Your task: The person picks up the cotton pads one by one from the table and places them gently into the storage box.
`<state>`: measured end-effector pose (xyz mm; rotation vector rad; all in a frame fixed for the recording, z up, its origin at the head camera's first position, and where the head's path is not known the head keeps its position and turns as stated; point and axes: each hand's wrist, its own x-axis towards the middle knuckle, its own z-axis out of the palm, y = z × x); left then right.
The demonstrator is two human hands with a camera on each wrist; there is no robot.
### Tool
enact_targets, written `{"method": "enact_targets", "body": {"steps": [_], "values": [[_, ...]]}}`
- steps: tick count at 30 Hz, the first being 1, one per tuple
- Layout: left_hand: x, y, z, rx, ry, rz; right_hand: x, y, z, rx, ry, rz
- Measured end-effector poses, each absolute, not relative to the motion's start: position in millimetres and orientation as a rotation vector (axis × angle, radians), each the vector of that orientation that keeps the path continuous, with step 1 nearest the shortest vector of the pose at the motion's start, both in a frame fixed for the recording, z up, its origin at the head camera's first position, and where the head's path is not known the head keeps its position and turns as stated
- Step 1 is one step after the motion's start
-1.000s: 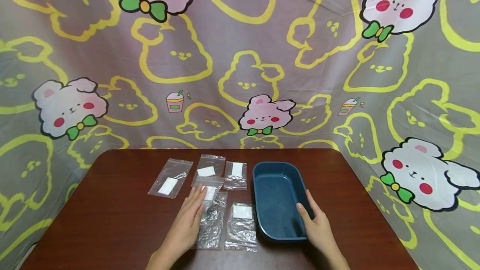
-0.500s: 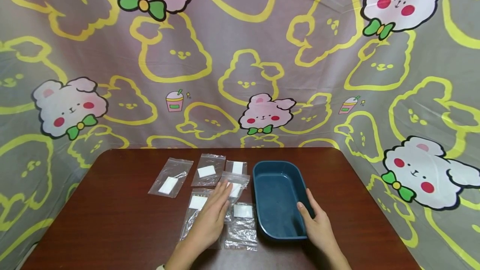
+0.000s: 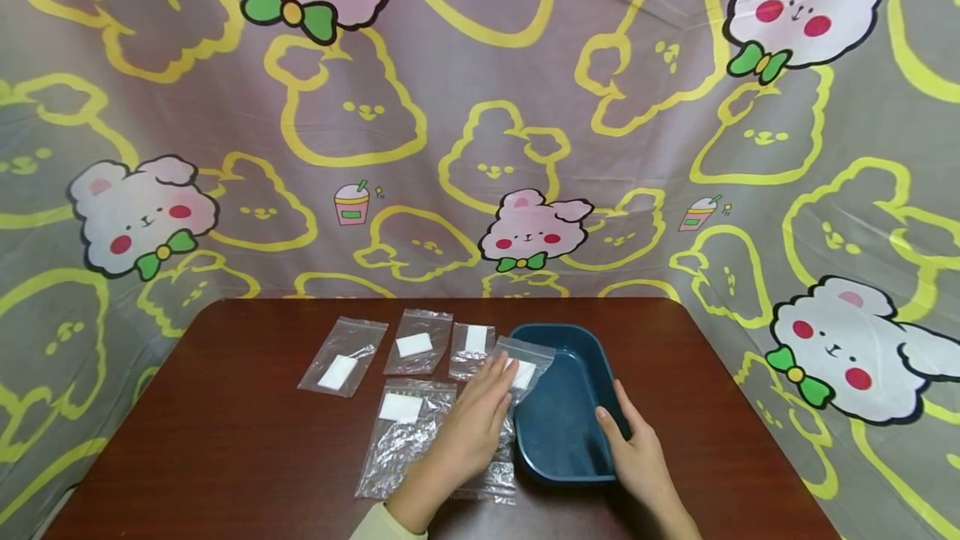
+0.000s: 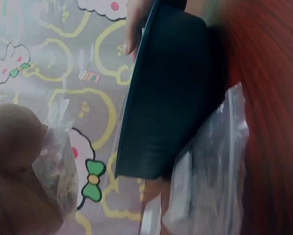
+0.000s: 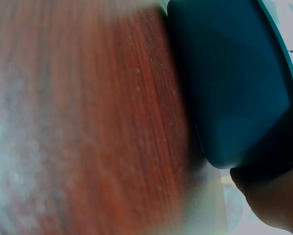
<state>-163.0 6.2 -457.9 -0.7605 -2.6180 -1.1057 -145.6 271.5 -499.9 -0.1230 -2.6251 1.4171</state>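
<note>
My left hand (image 3: pixel 468 423) pinches a small clear zip bag (image 3: pixel 537 354) with a white rectangular piece inside. The bag overlaps the left rim of a dark blue plastic basin (image 3: pixel 564 432) in the head view. In the left wrist view, crumpled clear plastic (image 4: pixel 58 171) hangs from the fingers, beside the basin's dark side wall (image 4: pixel 161 98). On the basin's right side, my right hand (image 3: pixel 641 452) grips the rim, thumb over the inside and fingers along the outer wall. The basin's visible floor holds nothing.
Several more zip bags with white pieces lie left of the basin: a far-left bag (image 3: pixel 352 340), two along the back, and a larger one (image 3: pixel 412 436) nearer the front. Another is mostly hidden under my left forearm. A patterned cloth (image 3: pixel 420 132) hangs behind the brown table (image 3: pixel 225 423).
My left hand has carried the small zip bag rightward, from above the front bags to the basin's left rim. The right hand keeps its grip on the basin.
</note>
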Motion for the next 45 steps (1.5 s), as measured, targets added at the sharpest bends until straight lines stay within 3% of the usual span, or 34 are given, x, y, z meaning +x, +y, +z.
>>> {"method": "enact_targets", "body": {"steps": [19, 45], "values": [[-178, 73, -452, -0.851, -2.707, -0.816, -147, 271, -503, -0.131, -2.605, 1.432], [-184, 96, -466, -0.812, -2.740, -0.601, -147, 271, -502, -0.179, -2.640, 1.406]]}}
